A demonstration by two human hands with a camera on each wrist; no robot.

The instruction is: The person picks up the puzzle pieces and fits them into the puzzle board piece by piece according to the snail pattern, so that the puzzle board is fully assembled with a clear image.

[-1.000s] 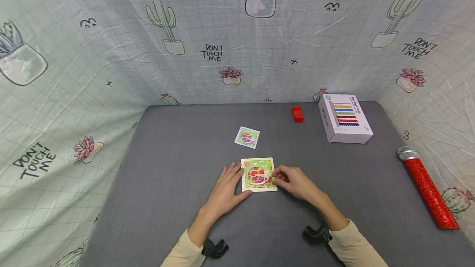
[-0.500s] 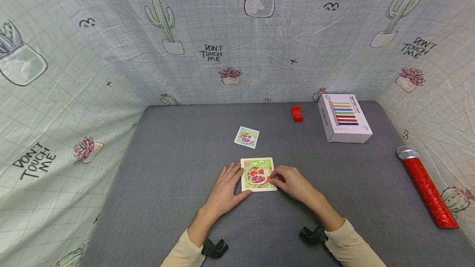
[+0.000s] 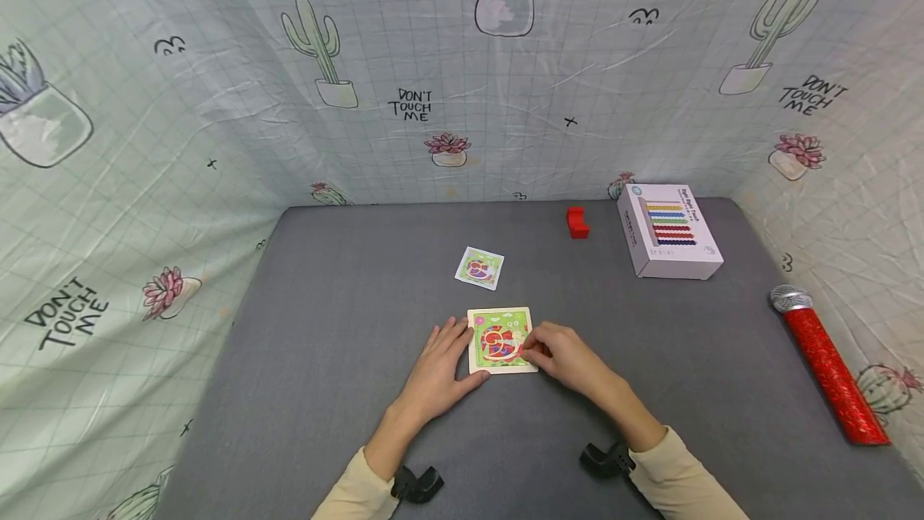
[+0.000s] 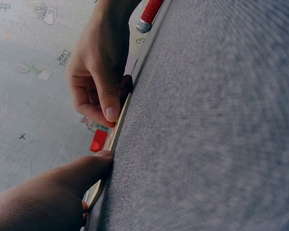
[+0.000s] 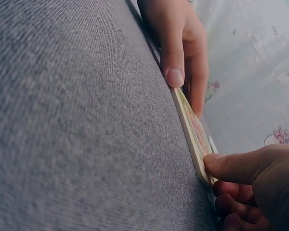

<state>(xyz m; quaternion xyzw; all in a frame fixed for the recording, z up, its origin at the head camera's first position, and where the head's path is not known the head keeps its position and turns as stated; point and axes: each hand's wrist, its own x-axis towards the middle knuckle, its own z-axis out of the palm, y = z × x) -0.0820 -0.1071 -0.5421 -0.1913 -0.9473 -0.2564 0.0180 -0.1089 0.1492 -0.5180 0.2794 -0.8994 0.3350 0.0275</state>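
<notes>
A square jigsaw board [image 3: 498, 341] with a cream border and a red and green picture lies flat on the grey table. My left hand [image 3: 436, 375] rests along its left side, fingers straight, the thumb at the near left corner. Over the picture's lower right, my right hand [image 3: 566, 355] pinches a small reddish puzzle piece [image 4: 112, 124] between thumb and forefinger, mostly hidden by the fingertips. In the right wrist view the right thumb [image 5: 221, 166] sits right at the board's edge, the other fingers curled under. Beyond the board lies a small picture card [image 3: 480, 268] with a similar design.
At the back right stand a red block-like piece [image 3: 577, 223] and a white box [image 3: 671, 231] printed with coloured bead rows. A red glittery microphone [image 3: 830, 375] lies at the right edge. A printed cactus cloth [image 3: 505, 71] rises behind the table [image 3: 346, 279].
My right hand has slid slightly left over the board with the puzzle piece, and its fingers now cover more of the lower right picture. The left hand keeps its place.
</notes>
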